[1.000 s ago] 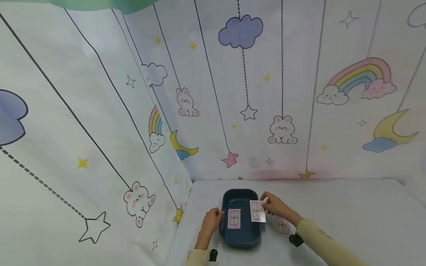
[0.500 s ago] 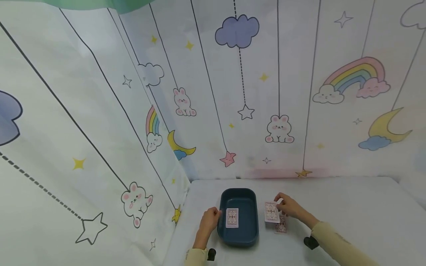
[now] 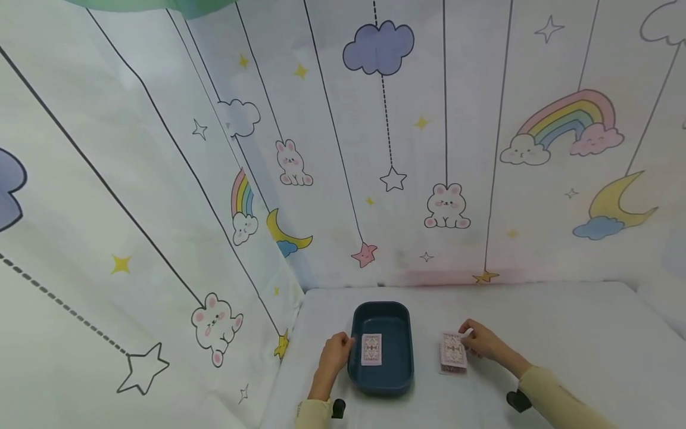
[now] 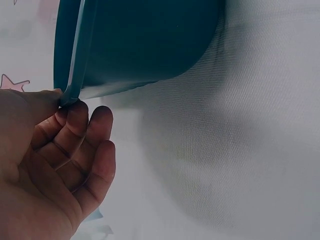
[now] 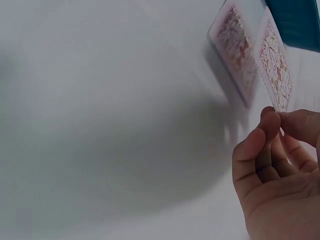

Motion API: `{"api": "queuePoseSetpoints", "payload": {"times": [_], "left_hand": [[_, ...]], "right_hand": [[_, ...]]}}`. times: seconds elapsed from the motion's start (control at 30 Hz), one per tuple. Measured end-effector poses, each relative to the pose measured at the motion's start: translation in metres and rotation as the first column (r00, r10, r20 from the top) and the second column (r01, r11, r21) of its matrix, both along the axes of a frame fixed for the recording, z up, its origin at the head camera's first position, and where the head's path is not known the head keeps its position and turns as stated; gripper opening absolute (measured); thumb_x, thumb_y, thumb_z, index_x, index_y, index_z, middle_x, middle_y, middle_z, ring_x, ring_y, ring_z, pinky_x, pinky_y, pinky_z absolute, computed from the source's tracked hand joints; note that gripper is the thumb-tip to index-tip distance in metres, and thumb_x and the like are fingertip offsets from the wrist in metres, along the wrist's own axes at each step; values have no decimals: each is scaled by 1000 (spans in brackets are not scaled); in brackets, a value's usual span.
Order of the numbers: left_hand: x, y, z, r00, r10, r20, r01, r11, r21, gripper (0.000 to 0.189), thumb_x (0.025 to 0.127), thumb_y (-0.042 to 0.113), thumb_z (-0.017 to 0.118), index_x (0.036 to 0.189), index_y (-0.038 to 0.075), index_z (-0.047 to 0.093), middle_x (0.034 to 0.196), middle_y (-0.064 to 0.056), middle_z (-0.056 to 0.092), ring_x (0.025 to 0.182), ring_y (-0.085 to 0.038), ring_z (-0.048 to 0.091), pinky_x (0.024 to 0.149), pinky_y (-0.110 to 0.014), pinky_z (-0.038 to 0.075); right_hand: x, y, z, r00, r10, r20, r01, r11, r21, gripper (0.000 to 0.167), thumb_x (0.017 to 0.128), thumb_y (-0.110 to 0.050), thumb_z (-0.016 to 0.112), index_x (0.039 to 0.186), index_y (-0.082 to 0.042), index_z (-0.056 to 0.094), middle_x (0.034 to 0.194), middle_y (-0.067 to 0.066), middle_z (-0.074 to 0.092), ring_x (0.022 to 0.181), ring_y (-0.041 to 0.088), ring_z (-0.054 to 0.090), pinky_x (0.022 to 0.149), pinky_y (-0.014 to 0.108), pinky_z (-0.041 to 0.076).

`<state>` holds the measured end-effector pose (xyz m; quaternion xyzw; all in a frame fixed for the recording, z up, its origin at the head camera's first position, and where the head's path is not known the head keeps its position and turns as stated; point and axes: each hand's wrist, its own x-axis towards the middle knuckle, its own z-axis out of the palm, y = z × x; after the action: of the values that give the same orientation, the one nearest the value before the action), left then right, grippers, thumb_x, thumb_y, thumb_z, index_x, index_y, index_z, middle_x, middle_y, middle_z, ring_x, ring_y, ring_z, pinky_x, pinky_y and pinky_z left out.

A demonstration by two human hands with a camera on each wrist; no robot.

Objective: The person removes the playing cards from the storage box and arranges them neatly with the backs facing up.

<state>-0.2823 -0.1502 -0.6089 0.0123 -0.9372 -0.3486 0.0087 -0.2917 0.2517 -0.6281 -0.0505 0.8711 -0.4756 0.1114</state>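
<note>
My left hand pinches the rim of a dark blue rectangular tray at its left side; the left wrist view has the thumb above and fingers below the tray's edge. One playing card, red-patterned back up, lies inside the tray. To the tray's right, my right hand pinches another playing card at its edge. In the right wrist view this held card is tilted beside a stack of cards on the table. From the head view the held card overlaps most of that stack.
A white cloth covers the table. Behind it hangs a white curtain printed with rabbits, stars and clouds. Dark wrist-worn pieces show at both sleeves, the right one close over the table.
My right hand has carried its card rightward from over the tray's right edge to above the stack. The left hand keeps its grip on the tray, and the head view has shifted slightly.
</note>
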Motion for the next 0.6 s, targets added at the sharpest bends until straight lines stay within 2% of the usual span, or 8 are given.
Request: {"api": "queuePoseSetpoints", "payload": {"times": [0.2,0.33,0.6], "left_hand": [[2,1,3,1000,-1,-8,1,1000,3,26,100,22,61,79,7,58,67,-1,51,61,-15,47,54,-30,37],[2,0,2,1000,-5,-17,5,1000,8,26,100,21,61,79,7,58,67,-1,50,60,-16,47,54,-30,37],[2,0,-1,1000,-3,-14,3,1000,7,26,100,22,61,80,7,58,67,-1,50,60,-15,47,54,-30,38]], "right_hand": [[4,25,-12,1000,2,-13,-1,997,74,20,94,-3,57,113,2,52,81,8,57,65,17,51,56,30,43],[6,36,-13,1000,-14,-3,15,991,136,20,94,-3,58,113,1,53,82,7,56,69,18,51,59,31,44],[7,41,-14,1000,17,-17,-12,972,233,18,93,-4,58,110,0,53,83,7,55,73,19,52,63,33,44]]}}
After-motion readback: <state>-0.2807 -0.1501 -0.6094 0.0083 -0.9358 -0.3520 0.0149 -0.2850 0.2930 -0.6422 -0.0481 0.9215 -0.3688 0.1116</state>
